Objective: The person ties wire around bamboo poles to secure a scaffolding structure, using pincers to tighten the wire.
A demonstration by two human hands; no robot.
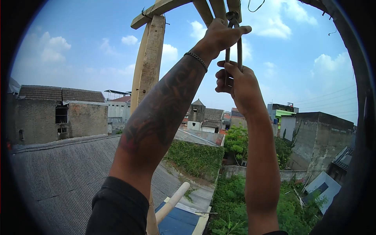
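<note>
A pair of metal end-cutting pincers [239,50] points upward, its rounded head against the underside of pale timber pieces [218,8] overhead. My right hand [239,80] is closed around the lower handles, which stand slightly apart. Just below the pincers' head, my left hand [221,36] reaches up among the timber with its thumb stretched out to the right across the handles. The other fingers of that hand look bent and are mostly hidden, so what they grip does not show. Whether the jaws bite on anything cannot be made out.
Left of my hands rises a wooden post [150,58], with a crossbeam [162,8] tied on by dark wire [145,15]. A loose wire loop [256,7] hangs above. Far below lie a corrugated roof [74,168], a blue panel [178,221] and green plants [231,199].
</note>
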